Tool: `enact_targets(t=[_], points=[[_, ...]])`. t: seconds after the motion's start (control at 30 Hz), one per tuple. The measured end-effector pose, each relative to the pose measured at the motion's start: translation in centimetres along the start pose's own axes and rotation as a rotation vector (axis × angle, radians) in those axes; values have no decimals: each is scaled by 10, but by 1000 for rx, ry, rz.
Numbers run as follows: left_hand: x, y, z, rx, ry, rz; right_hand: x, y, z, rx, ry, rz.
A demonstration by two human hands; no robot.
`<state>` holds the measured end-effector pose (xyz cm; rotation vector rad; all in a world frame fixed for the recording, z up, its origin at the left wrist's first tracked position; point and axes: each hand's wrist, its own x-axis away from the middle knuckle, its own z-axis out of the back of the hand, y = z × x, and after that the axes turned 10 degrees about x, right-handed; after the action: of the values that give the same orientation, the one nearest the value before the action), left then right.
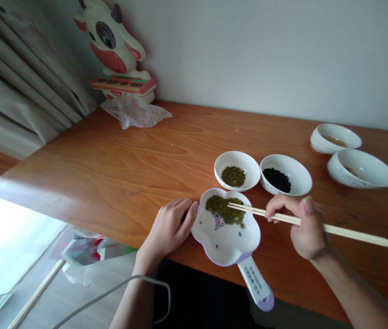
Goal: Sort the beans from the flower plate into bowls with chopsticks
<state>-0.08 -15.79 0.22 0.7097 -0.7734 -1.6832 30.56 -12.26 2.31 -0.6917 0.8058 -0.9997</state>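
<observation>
My right hand (pixel 301 226) is closed round a pair of pale wooden chopsticks (pixel 351 234), whose tips hover over a heap of green beans (pixel 224 209) in a flower-shaped white dish (pixel 230 244) with a handle. My left hand (pixel 171 226) rests on the table with its fingers curled and pressed against the dish's left rim. Just behind the dish stand a small white bowl of green beans (pixel 236 171) and a white bowl of black beans (pixel 285 174).
Two more white bowls (pixel 335 137) (pixel 361 168) sit at the far right of the wooden table (pixel 111 169). A cow-shaped toy (pixel 118 52) and a crumpled clear plastic bag (pixel 134 112) stand at the back by the wall. Curtains hang at the left. A bag lies on the floor below the table edge.
</observation>
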Motion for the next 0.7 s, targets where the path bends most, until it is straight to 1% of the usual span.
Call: enact_targets(t=[0.2,0.4,0.7], points=[[-1,0,-1,0,-1,-3,0,5,1,-34,-18,21],[-2,1,0,-4,12,-8,1,4,-3,1,-85,52],[0,1,0,-5,12,-6,3,9,-8,-72,-95,26]])
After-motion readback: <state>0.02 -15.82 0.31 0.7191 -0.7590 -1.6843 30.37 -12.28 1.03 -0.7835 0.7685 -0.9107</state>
